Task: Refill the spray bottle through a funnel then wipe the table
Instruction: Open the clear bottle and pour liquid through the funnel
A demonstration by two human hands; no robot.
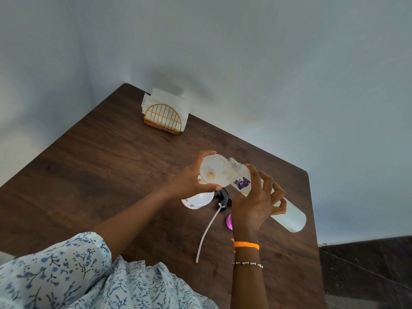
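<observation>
My left hand (189,179) grips the rim of a white funnel (213,171) that stands in the mouth of a translucent spray bottle (197,199) on the dark wooden table (111,166). My right hand (256,199) holds a long clear refill bottle (289,217) with a purple label, tilted so its open threaded neck (233,163) sits over the funnel's bowl. The spray bottle's black trigger head (224,198) with its long white dip tube (206,233) lies on the table just in front. A pink cap (229,221) lies beside my right wrist.
A gold wire napkin holder (163,118) filled with white paper napkins stands at the table's far corner against the pale wall. The table's right edge (312,208) drops to a dark floor. My floral sleeve fills the lower left.
</observation>
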